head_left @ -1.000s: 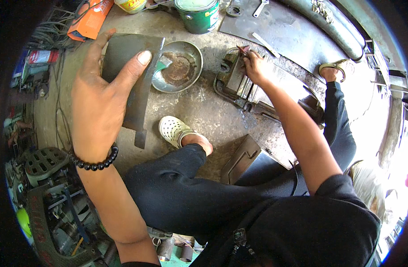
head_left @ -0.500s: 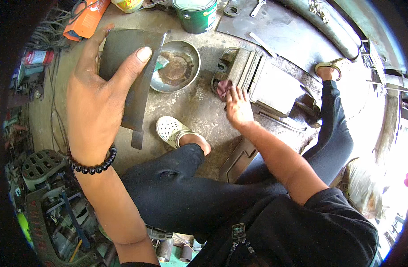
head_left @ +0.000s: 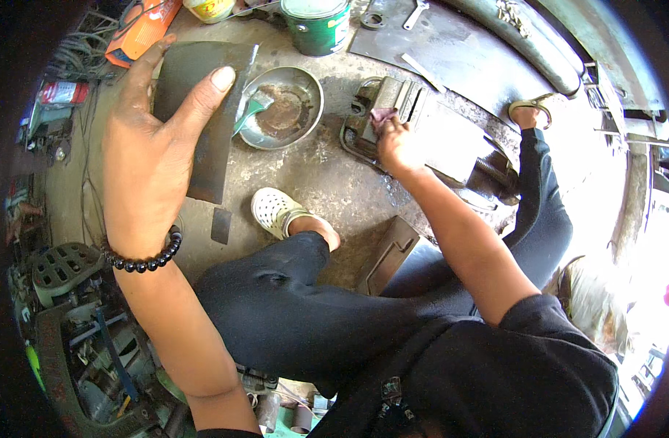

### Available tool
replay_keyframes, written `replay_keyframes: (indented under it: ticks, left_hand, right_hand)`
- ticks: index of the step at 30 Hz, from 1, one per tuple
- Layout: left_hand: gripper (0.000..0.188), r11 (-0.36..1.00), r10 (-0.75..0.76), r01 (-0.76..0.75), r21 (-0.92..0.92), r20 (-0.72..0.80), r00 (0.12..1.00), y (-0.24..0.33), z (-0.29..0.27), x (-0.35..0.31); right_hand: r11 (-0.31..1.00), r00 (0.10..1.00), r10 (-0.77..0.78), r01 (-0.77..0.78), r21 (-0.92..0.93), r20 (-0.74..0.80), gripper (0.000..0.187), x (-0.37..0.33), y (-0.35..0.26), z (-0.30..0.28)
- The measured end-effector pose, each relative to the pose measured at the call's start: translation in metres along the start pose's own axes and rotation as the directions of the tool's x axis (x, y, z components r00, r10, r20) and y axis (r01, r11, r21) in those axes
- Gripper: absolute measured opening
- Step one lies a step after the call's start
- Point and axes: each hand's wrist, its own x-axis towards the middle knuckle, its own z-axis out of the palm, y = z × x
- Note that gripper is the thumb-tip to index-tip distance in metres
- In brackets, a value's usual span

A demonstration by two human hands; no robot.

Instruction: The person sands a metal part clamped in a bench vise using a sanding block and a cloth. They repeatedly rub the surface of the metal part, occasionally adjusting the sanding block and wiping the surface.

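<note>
My left hand (head_left: 148,157) is raised and grips a dark, flat metal plate (head_left: 203,109), thumb across its face. My right hand (head_left: 395,142) reaches forward to a grey bench vise (head_left: 422,131) on the floor and holds a small dark reddish cloth (head_left: 383,115) against the vise's top. A black bead bracelet (head_left: 141,259) circles my left wrist. My legs in dark trousers are folded below, one foot in a white clog (head_left: 275,210).
A round metal bowl (head_left: 291,87) with a teal brush (head_left: 250,111) sits behind the plate. A green paint can (head_left: 318,28) stands beyond it. A small dark metal piece (head_left: 221,225) lies on the concrete. Machine parts (head_left: 64,266) crowd the left; a steel sheet (head_left: 458,51) lies at upper right.
My right hand drew back from the vise toward me, then moved forward again onto the vise top with the cloth. My left hand kept holding the plate up, nearly still.
</note>
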Motion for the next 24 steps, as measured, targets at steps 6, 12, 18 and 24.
replay_keyframes:
  ticks: [6, 12, 18, 24]
  left_hand:
    - [0.066, 0.998, 0.008, -0.011, 0.065, 0.039, 0.999, 0.005, 0.001, 0.001]
    - [0.069, 0.995, 0.018, -0.017, -0.1, 0.012, 1.0, 0.011, 0.005, 0.007]
    - [0.068, 0.999, 0.009, -0.011, -0.038, -0.035, 0.999, 0.016, -0.001, -0.005]
    - [0.068, 0.998, 0.017, -0.016, 0.064, -0.021, 1.0, 0.008, -0.007, -0.007]
  right_hand:
    - [0.979, 0.997, -0.05, 0.06, -0.196, 0.056, 0.058, -0.021, -0.014, 0.017]
    - [0.997, 0.964, -0.074, 0.071, 0.02, 0.255, 0.045, -0.05, -0.031, -0.002]
    - [0.954, 0.961, -0.055, -0.029, 0.297, 0.272, 0.038, -0.097, -0.026, -0.013]
    - [0.935, 0.987, -0.088, 0.129, 0.331, -0.136, 0.05, -0.045, -0.009, -0.031]
